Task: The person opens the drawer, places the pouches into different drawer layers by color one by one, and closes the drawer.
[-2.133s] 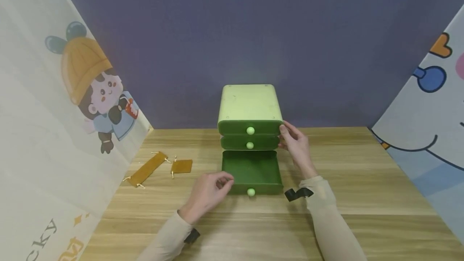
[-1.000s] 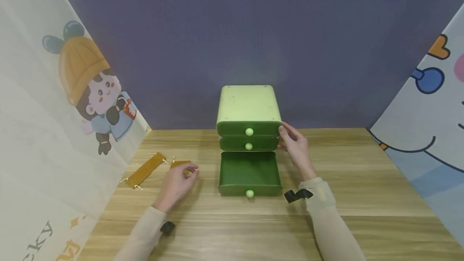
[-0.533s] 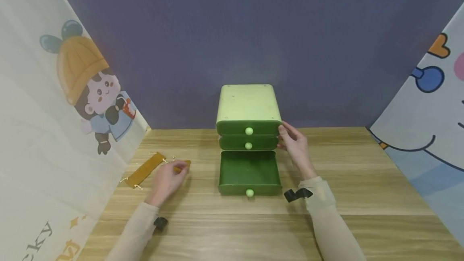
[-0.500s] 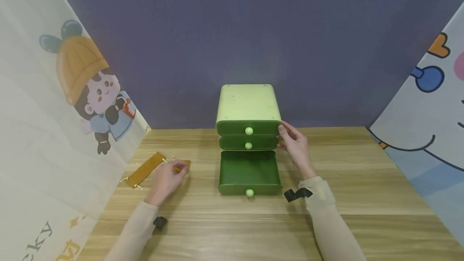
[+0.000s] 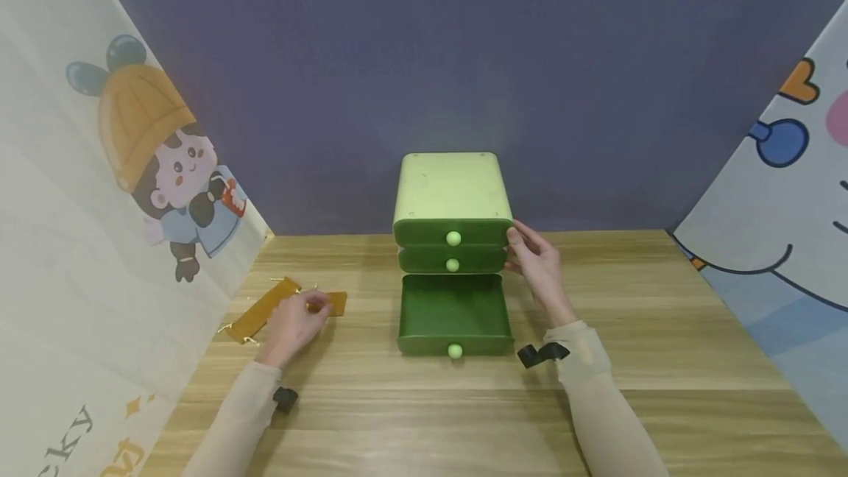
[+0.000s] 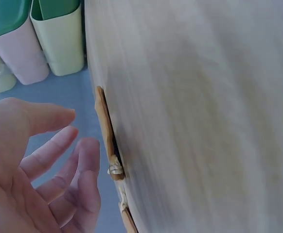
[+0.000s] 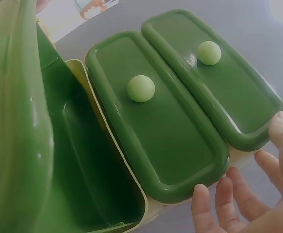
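Observation:
My left hand (image 5: 294, 326) hovers by the small tan drawstring pouch (image 5: 338, 304), partly covering it in the head view. Its fingers are loosely bent with nothing between them; the left wrist view shows them apart from the pouch. Just left lies a longer tan pouch (image 5: 263, 309) with pale cords at its corners. My right hand (image 5: 539, 271) touches the right side of a green drawer cabinet (image 5: 453, 186). In the right wrist view its thumb rests at the top drawer's corner, other fingers along the side. The bottom drawer (image 5: 456, 308) is pulled out with a bare green floor; the upper two are closed.
A dark blue wall (image 5: 331, 94) stands behind the wooden table (image 5: 629, 403). Cartoon-printed panels (image 5: 179, 168) flank it. Beyond the table edge, the left wrist view shows a pink container (image 6: 22, 58) and a pale yellow container (image 6: 61, 43).
My left hand has moved left from beside the pulled-out drawer to the small pouch, then drifted slightly further left. The right hand stays at the cabinet's side.

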Action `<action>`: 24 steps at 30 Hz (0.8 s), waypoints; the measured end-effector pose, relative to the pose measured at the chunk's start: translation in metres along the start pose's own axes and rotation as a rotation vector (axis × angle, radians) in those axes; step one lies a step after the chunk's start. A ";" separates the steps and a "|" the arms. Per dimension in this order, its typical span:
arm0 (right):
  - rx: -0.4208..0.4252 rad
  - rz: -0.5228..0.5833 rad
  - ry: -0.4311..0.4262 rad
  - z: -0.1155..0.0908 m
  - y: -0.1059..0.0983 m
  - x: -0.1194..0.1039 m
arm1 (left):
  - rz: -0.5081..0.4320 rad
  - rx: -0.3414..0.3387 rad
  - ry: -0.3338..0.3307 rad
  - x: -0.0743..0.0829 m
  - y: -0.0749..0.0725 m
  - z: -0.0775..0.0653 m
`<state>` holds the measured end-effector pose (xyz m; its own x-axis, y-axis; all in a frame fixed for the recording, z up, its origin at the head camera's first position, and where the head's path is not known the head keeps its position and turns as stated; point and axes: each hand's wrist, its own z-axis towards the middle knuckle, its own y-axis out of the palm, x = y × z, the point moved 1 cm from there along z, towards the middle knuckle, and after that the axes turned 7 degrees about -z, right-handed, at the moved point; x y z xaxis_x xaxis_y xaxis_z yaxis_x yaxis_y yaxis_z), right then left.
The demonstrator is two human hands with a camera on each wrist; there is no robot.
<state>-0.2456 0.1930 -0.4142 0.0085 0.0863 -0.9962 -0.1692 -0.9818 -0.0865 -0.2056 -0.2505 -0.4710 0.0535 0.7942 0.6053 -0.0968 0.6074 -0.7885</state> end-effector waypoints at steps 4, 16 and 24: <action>-0.003 0.003 -0.001 0.000 0.000 0.000 | 0.018 -0.025 -0.018 -0.003 -0.001 0.003; 0.000 0.001 0.001 0.000 -0.001 0.000 | 0.107 -0.094 -0.041 -0.004 0.002 0.008; -0.005 -0.008 -0.003 0.001 -0.001 0.001 | 0.138 -0.112 -0.058 -0.005 0.003 0.010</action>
<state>-0.2460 0.1940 -0.4147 0.0071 0.0942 -0.9955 -0.1642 -0.9819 -0.0941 -0.2163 -0.2532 -0.4755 -0.0106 0.8700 0.4929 0.0117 0.4930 -0.8699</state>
